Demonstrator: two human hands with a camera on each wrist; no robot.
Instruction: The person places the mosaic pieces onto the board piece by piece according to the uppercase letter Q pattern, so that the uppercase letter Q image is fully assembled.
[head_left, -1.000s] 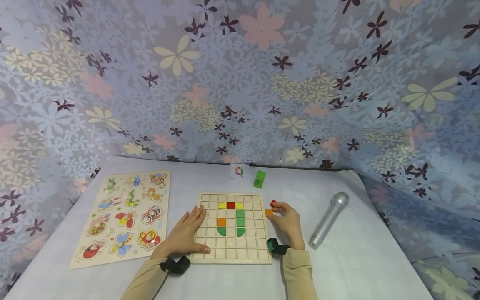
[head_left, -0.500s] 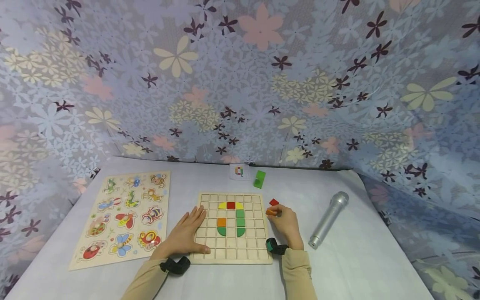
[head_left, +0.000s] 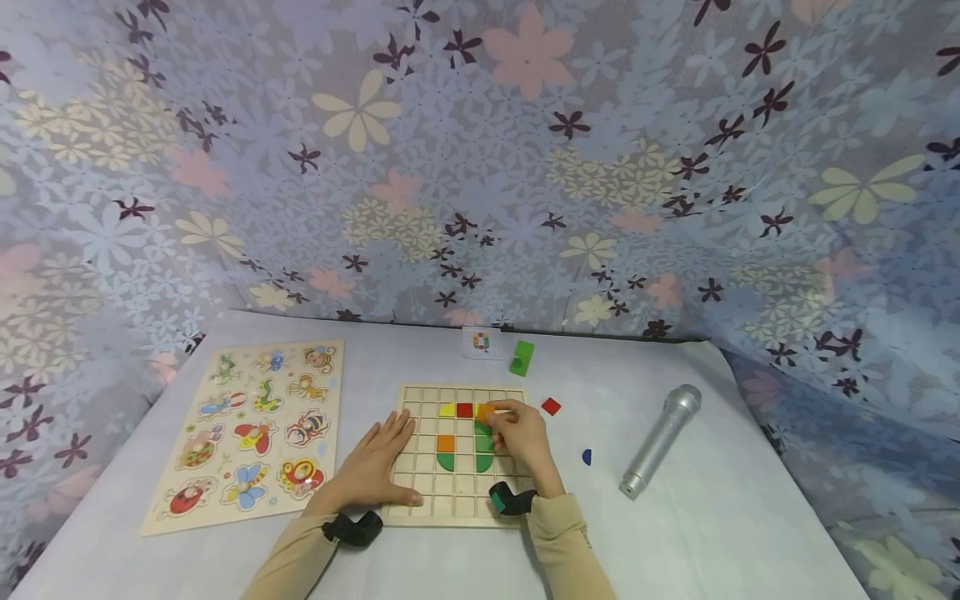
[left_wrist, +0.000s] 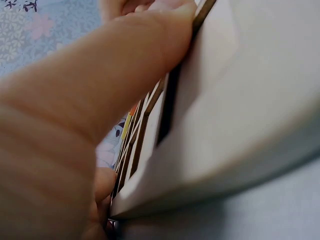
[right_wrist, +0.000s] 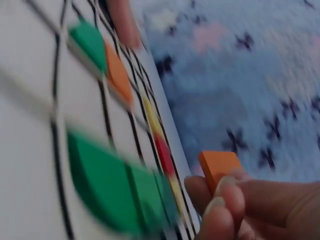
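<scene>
A wooden grid board point(head_left: 442, 504) lies on the table, with a ring of coloured tiles in its cells: a red square point(head_left: 465, 410), yellow corner pieces, green pieces point(head_left: 446, 462) and an orange square point(head_left: 446, 443). My left hand point(head_left: 372, 468) rests on the board's left side, fingers extended and thumb apart. Over the upper right of the ring, my right hand point(head_left: 523, 435) pinches another orange square tile point(right_wrist: 219, 165) between thumb and fingers. In the right wrist view that tile is held above the board's surface. The held tile and fingers partly cover the right-hand yellow piece.
To the right of the board lie a red square tile point(head_left: 551, 406), a small blue piece point(head_left: 587, 457) and a silver microphone point(head_left: 660, 442). Behind it are a pattern card point(head_left: 482, 342) and a green piece point(head_left: 522, 358). An insect puzzle board point(head_left: 243, 433) occupies the left.
My right hand has let go of the red tile, picked up the orange tile and carried it left over the board. The blue piece has come into view. My left hand stays put.
</scene>
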